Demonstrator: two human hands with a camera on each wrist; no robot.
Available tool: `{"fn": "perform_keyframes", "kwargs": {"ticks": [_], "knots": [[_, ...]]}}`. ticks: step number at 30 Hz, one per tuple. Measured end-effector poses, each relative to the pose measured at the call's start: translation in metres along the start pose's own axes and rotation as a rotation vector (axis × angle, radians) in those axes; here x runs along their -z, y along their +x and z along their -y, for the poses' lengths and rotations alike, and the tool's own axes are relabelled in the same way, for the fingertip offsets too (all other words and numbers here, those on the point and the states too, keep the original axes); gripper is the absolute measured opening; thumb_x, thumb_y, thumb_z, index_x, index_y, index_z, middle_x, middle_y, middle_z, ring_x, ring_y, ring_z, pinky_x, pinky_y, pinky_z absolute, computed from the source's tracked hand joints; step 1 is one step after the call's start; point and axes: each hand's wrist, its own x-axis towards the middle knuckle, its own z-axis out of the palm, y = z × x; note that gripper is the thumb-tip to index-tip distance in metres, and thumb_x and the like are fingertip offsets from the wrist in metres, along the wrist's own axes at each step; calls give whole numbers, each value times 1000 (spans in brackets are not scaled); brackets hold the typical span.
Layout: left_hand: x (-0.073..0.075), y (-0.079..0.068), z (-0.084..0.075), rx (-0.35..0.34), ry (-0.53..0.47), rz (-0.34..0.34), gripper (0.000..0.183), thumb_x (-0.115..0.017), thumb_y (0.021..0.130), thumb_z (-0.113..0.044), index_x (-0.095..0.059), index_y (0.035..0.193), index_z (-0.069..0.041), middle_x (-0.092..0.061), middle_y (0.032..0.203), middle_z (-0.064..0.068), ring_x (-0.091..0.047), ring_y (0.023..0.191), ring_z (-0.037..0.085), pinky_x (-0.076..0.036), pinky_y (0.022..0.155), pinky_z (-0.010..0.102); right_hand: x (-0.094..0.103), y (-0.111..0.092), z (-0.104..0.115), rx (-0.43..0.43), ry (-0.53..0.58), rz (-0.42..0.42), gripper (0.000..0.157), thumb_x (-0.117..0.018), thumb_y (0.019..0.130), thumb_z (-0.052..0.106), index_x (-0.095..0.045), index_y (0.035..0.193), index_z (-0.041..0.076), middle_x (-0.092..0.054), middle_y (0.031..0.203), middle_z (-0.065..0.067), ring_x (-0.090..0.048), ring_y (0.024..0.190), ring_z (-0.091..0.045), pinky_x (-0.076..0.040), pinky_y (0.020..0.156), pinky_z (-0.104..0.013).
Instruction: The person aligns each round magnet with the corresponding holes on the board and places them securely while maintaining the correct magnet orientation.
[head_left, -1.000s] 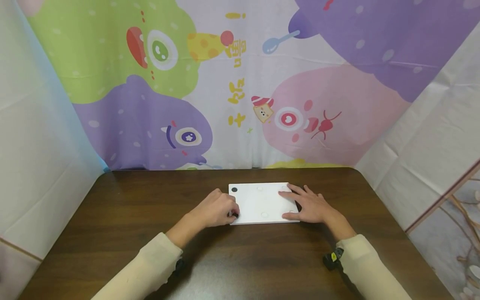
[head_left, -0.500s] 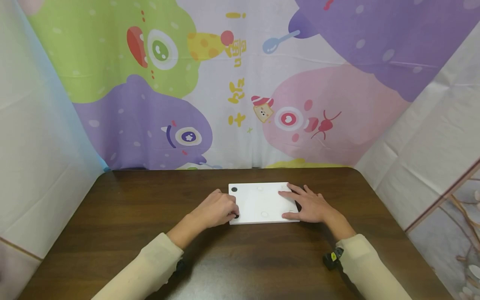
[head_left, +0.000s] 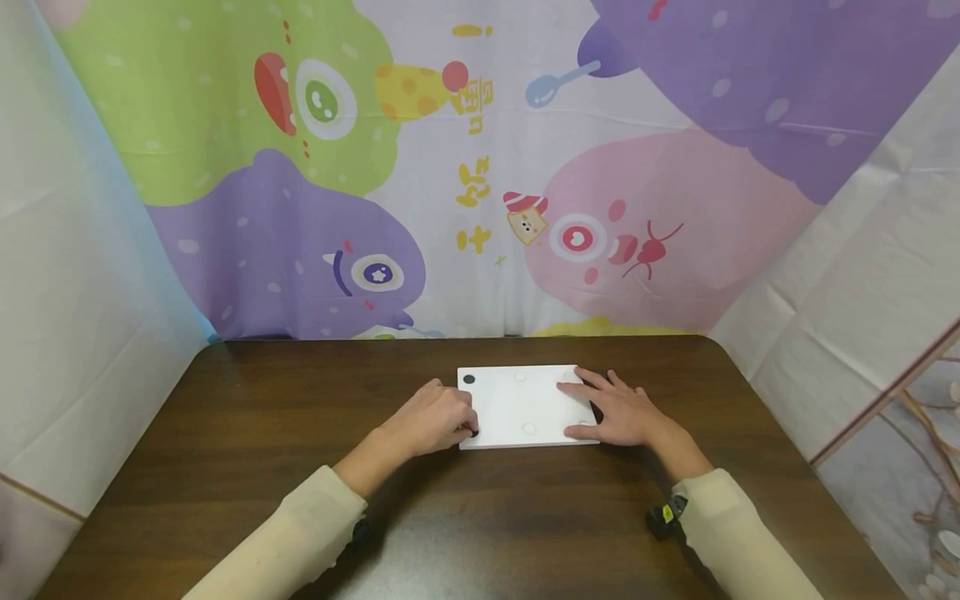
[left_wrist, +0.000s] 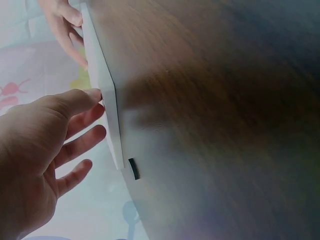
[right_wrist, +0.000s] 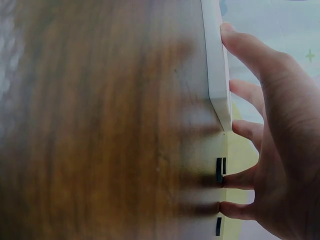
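Note:
A flat white rectangular board (head_left: 517,406) with faint round outlines lies on the table. One black disc (head_left: 468,379) sits at its far left corner. My left hand (head_left: 438,417) is at the near left corner, fingers bent, with thumb and fingertip pinching a second black disc (head_left: 474,432) against the board. Most of that disc is hidden under the fingertips. In the left wrist view, the left thumb (left_wrist: 82,101) reaches the board's top face. My right hand (head_left: 626,412) rests on the right end with fingers spread; the right wrist view shows its thumb (right_wrist: 250,50) touching the board's surface.
The brown wooden table (head_left: 480,517) extends around the board. A printed cartoon curtain (head_left: 480,167) hangs behind its far edge, with pale cloth (head_left: 847,308) on the right side. A dark wrist device (head_left: 663,518) sits at the right cuff.
The black disc under my left fingertips has gone from showing more of itself at the corner to lying lower, mostly covered. The right hand and board have hardly moved.

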Motion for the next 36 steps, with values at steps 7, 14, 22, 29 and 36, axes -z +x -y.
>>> {"fn": "perform_keyframes", "kwargs": {"ticks": [7, 14, 22, 29, 36], "knots": [[0, 0, 0, 2, -6, 6, 7, -88, 98, -22, -88, 93, -27, -77, 86, -8, -70, 75, 9, -38, 69, 28, 0, -1, 0, -3, 3, 4, 89, -73, 98, 75, -46, 173, 37, -28, 189, -10, -28, 164, -71, -25, 115, -100], [1, 2, 3, 3, -14, 7, 5, -89, 97, -22, -88, 95, -27, -77, 86, -8, -70, 77, 9, -42, 71, 29, 0, -1, 0, 2, 2, -2, 88, -73, 98, 75, -46, 173, 37, -29, 189, -10, -29, 164, -72, -26, 115, -100], [5, 3, 5, 16, -10, -17, 4, -90, 96, -23, -89, 94, -26, -77, 85, -8, -73, 79, 10, -42, 71, 29, 0, -1, 1, 1, 6, 0, 88, -74, 98, 74, -46, 173, 36, -30, 188, -11, -29, 163, -72, -26, 114, -100], [4, 1, 4, 36, -20, -1, 5, -90, 96, -23, -88, 93, -25, -76, 85, -8, -72, 77, 10, -39, 72, 28, 1, -1, 2, -2, 1, 5, 88, -73, 98, 74, -46, 173, 37, -29, 189, -11, -29, 163, -72, -26, 115, -100], [4, -3, 6, 52, 24, -53, 8, -92, 94, -25, -85, 89, -24, -75, 82, -8, -72, 76, 11, -39, 70, 29, 1, 0, 2, -4, -2, 5, 88, -74, 98, 74, -45, 173, 37, -29, 189, -11, -29, 163, -72, -26, 115, -100]]}}
